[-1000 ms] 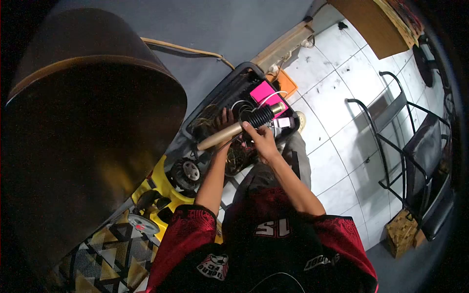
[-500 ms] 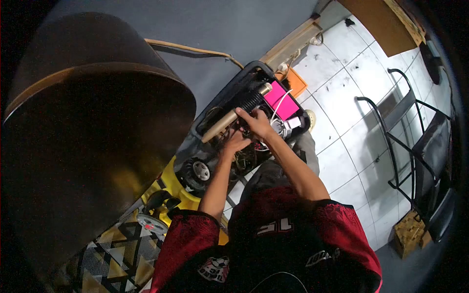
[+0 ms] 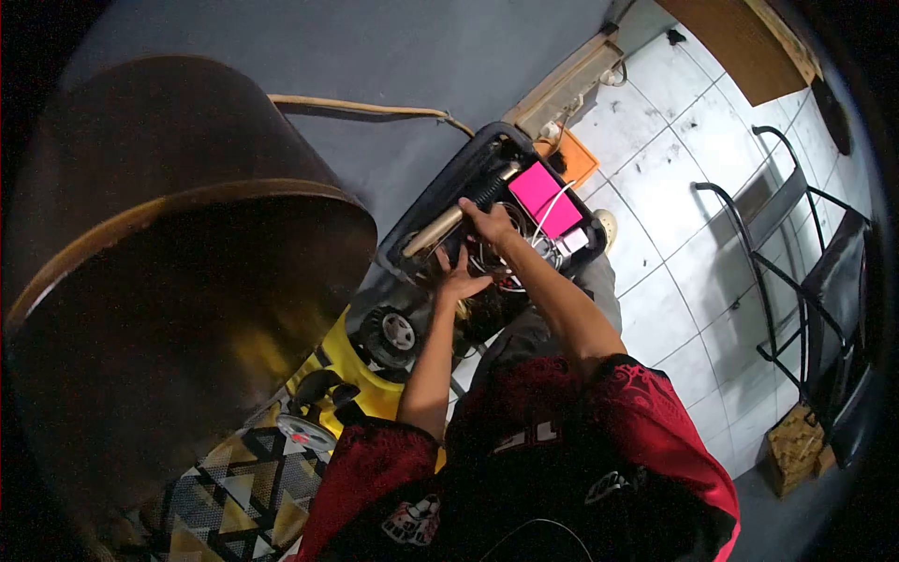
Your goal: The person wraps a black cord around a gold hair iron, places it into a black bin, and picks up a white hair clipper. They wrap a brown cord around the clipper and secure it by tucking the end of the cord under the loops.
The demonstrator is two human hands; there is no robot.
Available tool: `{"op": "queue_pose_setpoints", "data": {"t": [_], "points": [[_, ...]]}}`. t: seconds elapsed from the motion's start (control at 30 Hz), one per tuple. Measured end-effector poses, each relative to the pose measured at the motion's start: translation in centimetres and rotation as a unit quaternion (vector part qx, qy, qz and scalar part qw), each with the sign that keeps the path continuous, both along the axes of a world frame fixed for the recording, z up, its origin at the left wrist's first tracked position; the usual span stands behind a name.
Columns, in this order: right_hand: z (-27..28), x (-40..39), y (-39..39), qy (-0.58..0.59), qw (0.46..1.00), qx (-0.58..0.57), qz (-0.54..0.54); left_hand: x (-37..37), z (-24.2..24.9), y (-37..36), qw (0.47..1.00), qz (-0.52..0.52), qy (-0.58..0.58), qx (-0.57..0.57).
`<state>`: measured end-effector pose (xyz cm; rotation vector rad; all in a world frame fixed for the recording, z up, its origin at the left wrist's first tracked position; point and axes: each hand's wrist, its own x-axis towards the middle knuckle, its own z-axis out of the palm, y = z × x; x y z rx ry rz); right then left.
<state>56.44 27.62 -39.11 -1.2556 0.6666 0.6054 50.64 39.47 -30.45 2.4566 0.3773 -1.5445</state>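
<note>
My right hand (image 3: 491, 225) grips a bar with tan ends and a black coiled spring middle (image 3: 436, 230), thumb laid along the near tan end. The bar lies slanted along the wall-side of a black plastic tub (image 3: 395, 228). Lower in the tub, my left hand (image 3: 457, 279) has its fingers spread over dark, tangled contents and grips nothing I can see. Beside my right hand is a bright pink box (image 3: 545, 200) with a white cable (image 3: 552, 212) across it. A white plug-like block (image 3: 572, 242) sits at the tub's right end.
A large dark drum-like object (image 3: 187, 197) fills the left. Below the tub are a toy wheel (image 3: 397, 332) and yellow toy body (image 3: 370, 379). An orange tray (image 3: 582, 159) lies behind. A black metal-framed chair (image 3: 805, 272) stands on white tiles at right.
My left hand's fingers have gone from curled among the contents to spread. The bar sits lower along the tub, my right hand still on it. The view has shifted slightly.
</note>
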Motion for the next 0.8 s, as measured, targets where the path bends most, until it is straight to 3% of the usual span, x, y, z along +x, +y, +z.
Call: {"op": "queue_pose_setpoints", "data": {"t": [0.13,0.27,0.37,0.5,0.63,0.73,0.8], "points": [[2.2,0.6,-1.2,0.037,0.988,-0.144,0.044,-0.4,-0.4,0.4,0.999,0.024,-0.024,0.008],[3.8,1.5,-2.2,0.009,0.988,-0.137,0.074,-0.6,-2.6,1.8,0.999,-0.001,0.022,0.025],[3.2,1.6,-2.1,-0.034,0.973,-0.201,0.104,-0.4,-0.9,1.1,0.999,-0.012,0.014,0.030],[1.8,1.0,-1.1,-0.074,0.968,-0.221,0.089,-0.6,0.8,0.3,0.999,-0.007,-0.033,0.031],[2.1,0.7,0.0,-0.072,0.969,-0.234,0.029,-1.0,-1.7,3.0,0.988,0.122,-0.091,-0.031],[2.0,0.7,0.0,-0.057,0.981,-0.187,-0.001,-1.4,-1.7,2.1,0.989,0.106,-0.097,0.019],[2.1,0.3,-0.6,-0.058,0.987,-0.152,-0.012,-2.4,-1.0,0.5,0.982,0.062,-0.171,0.043]]}}
